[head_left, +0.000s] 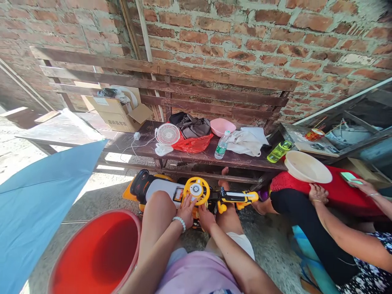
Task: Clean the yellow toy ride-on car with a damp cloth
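Between my knees stands a yellow, black and white ride-on toy excavator [162,188]. Its yellow steering wheel [206,188] has a white round hub. My left hand [185,211], with a beaded bracelet on the wrist, is on the wheel's lower left, fingers over the rim and reaching toward the hub. Just below the wheel's lower right, my right hand [206,217] has its fingers bent in close to the toy; what they hold, if anything, is hidden. The toy's digger arm [237,197] points right.
A red tub [92,253] and blue umbrella [45,200] are at left. The wooden bench [143,153] bears a fan [168,134], bottle [222,145], cloths and a cardboard box [110,112]. At right, a co-worker's hand [318,193] touches red fabric beside a cream basin [308,166].
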A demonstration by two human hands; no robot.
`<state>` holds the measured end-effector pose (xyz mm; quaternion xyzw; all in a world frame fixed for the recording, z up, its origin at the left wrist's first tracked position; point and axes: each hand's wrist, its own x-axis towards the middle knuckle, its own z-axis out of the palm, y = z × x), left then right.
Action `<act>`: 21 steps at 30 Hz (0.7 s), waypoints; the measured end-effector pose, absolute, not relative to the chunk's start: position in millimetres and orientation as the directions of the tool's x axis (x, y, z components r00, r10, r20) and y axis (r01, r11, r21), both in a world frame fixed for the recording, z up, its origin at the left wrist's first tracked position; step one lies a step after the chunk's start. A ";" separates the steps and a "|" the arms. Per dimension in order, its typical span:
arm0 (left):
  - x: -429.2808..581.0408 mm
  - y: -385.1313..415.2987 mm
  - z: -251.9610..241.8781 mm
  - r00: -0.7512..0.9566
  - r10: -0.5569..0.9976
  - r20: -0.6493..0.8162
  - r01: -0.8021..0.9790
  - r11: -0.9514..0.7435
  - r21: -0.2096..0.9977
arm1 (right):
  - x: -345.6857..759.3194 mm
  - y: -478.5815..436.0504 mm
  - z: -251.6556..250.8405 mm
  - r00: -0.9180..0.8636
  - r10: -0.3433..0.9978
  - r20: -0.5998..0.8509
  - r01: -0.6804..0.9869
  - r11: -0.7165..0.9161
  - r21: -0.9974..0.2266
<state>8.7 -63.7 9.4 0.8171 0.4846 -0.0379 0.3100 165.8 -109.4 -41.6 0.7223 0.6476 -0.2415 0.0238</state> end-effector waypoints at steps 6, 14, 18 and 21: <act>6.4 -63.4 8.7 0.513 0.782 -0.355 0.804 -0.291 0.519 | 152.0 -112.3 -17.0 0.055 0.903 -0.426 0.921 -0.211 -0.329; 7.4 -63.2 7.2 0.520 0.785 -0.336 0.805 -0.320 0.499 | 226.8 -153.2 42.1 0.093 0.953 -0.287 0.620 -0.281 -0.733; 8.0 -62.4 2.5 0.526 0.795 -0.303 0.797 -0.337 0.500 | 308.8 -178.6 52.6 0.436 0.877 -0.204 0.278 -0.347 -0.896; 9.3 -62.7 2.5 0.522 0.798 -0.301 0.800 -0.337 0.496 | 353.5 -178.7 46.6 0.704 0.667 -0.245 0.027 -0.370 -0.929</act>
